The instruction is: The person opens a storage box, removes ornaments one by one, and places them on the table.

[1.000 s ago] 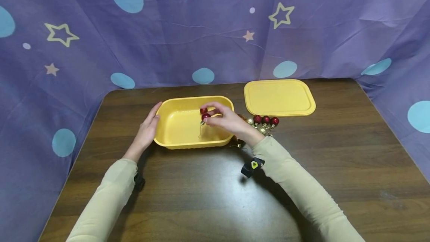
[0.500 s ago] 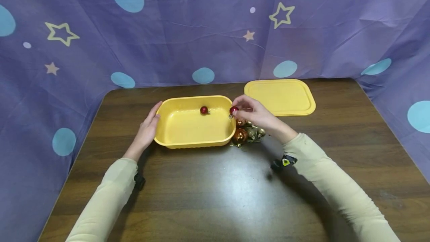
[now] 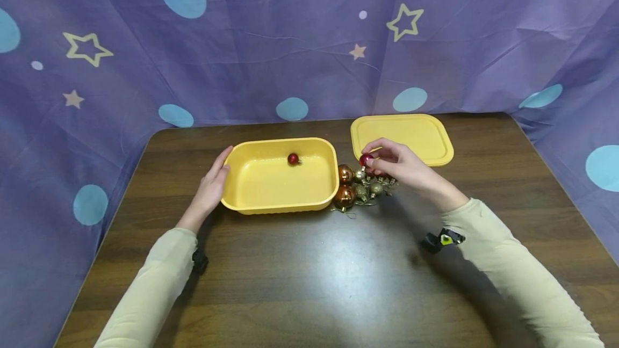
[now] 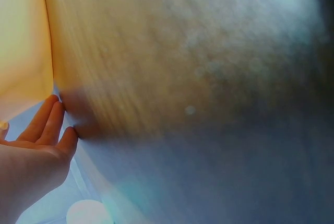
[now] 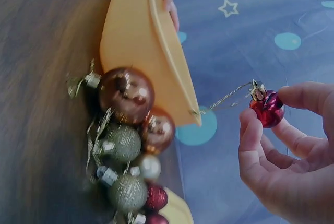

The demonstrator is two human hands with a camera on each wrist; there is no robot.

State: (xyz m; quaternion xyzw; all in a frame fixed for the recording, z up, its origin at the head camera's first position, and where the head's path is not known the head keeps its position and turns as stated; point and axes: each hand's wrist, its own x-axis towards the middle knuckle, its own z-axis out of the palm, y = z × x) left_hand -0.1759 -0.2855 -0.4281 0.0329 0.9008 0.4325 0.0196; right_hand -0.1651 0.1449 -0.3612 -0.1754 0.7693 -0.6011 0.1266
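My right hand [image 3: 406, 169] pinches a small shiny red Christmas bauble [image 5: 268, 111] between thumb and fingertips. Its gold cap and thin hanging loop show in the right wrist view. Below and beside it lies a cluster of baubles: copper ones [image 5: 127, 94], dull gold glittery ones [image 5: 123, 143], a small pale one [image 5: 150, 166] and dark red ones [image 5: 156, 198], partly covered by the hand in the head view. With fingers extended, my left hand [image 3: 210, 189] rests against the left end of a yellow plastic box [image 3: 261, 184]. Inside the box is one red bauble [image 3: 293, 159].
A yellow lid [image 3: 411, 130] lies flat at the table's back right, behind the baubles. The brown wooden table [image 3: 290, 278] runs back to a purple curtain [image 3: 271, 58] with stars and blue dots. The cluster sits close against the box's right end.
Still pinching the red bauble, my right hand has moved right from over the box, past its rim, to above the cluster. My left hand and the box stay put.
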